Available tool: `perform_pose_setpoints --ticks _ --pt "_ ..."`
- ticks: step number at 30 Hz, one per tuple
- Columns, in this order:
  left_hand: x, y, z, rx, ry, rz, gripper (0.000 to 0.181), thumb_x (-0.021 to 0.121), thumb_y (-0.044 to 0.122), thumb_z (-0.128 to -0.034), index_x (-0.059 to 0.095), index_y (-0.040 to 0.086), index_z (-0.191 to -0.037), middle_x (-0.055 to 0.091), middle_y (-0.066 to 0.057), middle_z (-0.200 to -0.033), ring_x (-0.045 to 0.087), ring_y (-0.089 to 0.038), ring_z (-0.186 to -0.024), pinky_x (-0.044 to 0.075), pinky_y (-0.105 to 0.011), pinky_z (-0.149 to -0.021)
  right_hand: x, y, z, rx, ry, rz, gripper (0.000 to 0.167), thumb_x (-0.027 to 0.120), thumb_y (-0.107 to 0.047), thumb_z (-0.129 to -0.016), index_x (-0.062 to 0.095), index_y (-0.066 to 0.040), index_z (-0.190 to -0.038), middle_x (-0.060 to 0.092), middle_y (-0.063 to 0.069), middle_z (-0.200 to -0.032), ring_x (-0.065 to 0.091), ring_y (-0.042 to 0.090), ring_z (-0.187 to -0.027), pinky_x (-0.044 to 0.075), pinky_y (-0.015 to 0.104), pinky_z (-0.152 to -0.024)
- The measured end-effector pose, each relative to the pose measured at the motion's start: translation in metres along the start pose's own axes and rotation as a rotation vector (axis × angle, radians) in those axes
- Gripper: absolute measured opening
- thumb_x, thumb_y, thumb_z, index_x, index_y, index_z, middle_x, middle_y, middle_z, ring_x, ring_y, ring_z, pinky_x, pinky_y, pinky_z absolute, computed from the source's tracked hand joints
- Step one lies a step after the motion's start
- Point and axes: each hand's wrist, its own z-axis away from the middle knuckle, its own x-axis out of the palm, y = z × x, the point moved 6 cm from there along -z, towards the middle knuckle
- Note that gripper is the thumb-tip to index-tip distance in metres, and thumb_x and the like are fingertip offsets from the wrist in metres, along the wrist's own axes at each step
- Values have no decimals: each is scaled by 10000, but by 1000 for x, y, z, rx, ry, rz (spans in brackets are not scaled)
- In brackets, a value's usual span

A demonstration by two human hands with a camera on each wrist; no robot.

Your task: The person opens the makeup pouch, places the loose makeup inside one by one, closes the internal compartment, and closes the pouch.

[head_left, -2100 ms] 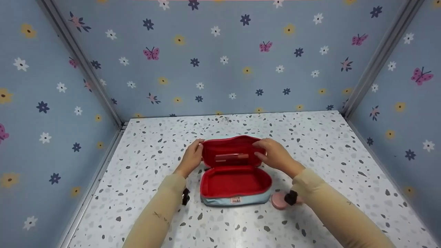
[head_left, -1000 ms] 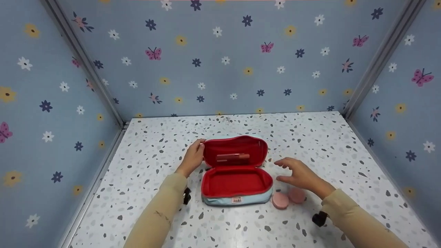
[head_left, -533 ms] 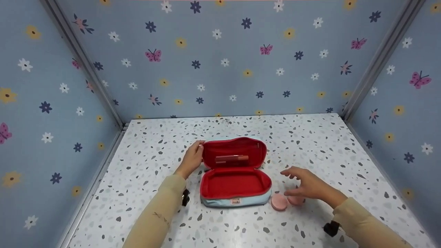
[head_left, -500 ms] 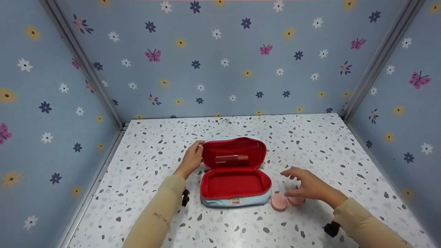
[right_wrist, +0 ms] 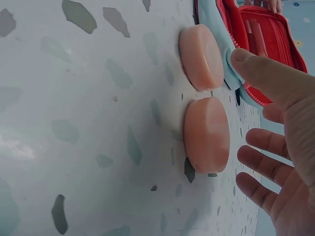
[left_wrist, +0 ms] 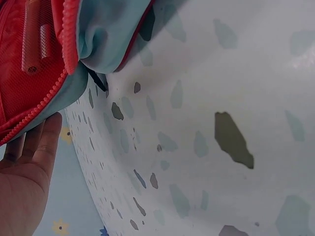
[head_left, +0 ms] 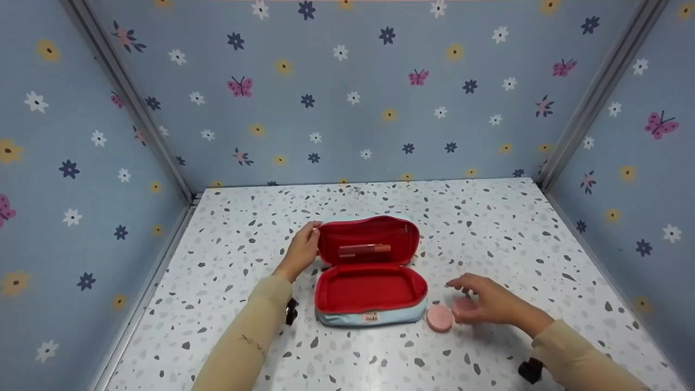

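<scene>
A light blue zip case (head_left: 372, 317) with red lining lies unzipped, its lid (head_left: 404, 247) raised at the back. My left hand (head_left: 299, 251) grips the left edge of that lid, fingers behind it, as the left wrist view shows. Slim reddish tubes (head_left: 365, 250) sit in the lid's mesh pocket; the lower half holds nothing visible. My right hand (head_left: 497, 301) hovers with spread fingers at the farther pink round case (head_left: 464, 310), the thumb apart from it in the right wrist view. A second pink round case (head_left: 439, 318) lies between it and the zip case.
The white speckled table (head_left: 239, 217) is bounded by blue flowered panels (head_left: 347, 119) at the back and both sides. Metal posts (head_left: 130, 103) stand at the corners. A black wrist camera (head_left: 530, 371) shows under the right sleeve.
My right hand has let go of the lid's right edge, moved right and toward me, and come down over the farther pink round case. The left hand has stayed on the lid.
</scene>
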Motion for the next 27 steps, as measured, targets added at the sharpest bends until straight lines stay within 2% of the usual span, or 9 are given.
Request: perform_pose_setpoints --ticks 10,15,19,23,27 --pt "0 0 0 -3 -5 -3 418 383 188 -1189 549 29 -1539 706 -198 -1340 703 -269 -1132 617 -400 -940 8 8 4 64 -57 66 716 964 -376 -813 689 -74 -1402 700 96 -1330 662 308 -1189 554 478 -1037" --pt "0 1 0 -9 -5 -6 423 382 200 -1191 549 38 -1544 699 -197 -1360 701 -276 -1157 622 -428 -967 11 11 5 83 -79 93 641 953 -331 -816 715 -114 -1370 694 60 -1304 650 293 -1204 547 502 -1050" --pt "0 0 0 -11 1 -12 426 384 195 -1189 547 29 -1546 702 -200 -1341 696 -262 -1116 613 -376 -920 13 13 5 74 -77 119 559 934 -295 -832 739 -126 -1327 711 42 -1274 664 302 -1197 552 520 -1053" --pt "0 -1 -1 -7 14 -20 410 387 177 -1185 564 29 -1523 712 -200 -1278 681 -247 -1025 566 -303 -825 14 13 5 40 -63 134 492 930 -268 -836 763 -126 -1276 728 12 -1215 673 251 -1134 566 450 -1001" --pt "0 -2 -2 -13 12 -8 399 388 177 -1186 570 36 -1512 712 -205 -1282 695 -257 -1056 589 -323 -844 14 12 5 13 -57 139 461 930 -250 -834 773 -115 -1246 735 -8 -1173 672 208 -1094 570 410 -969"
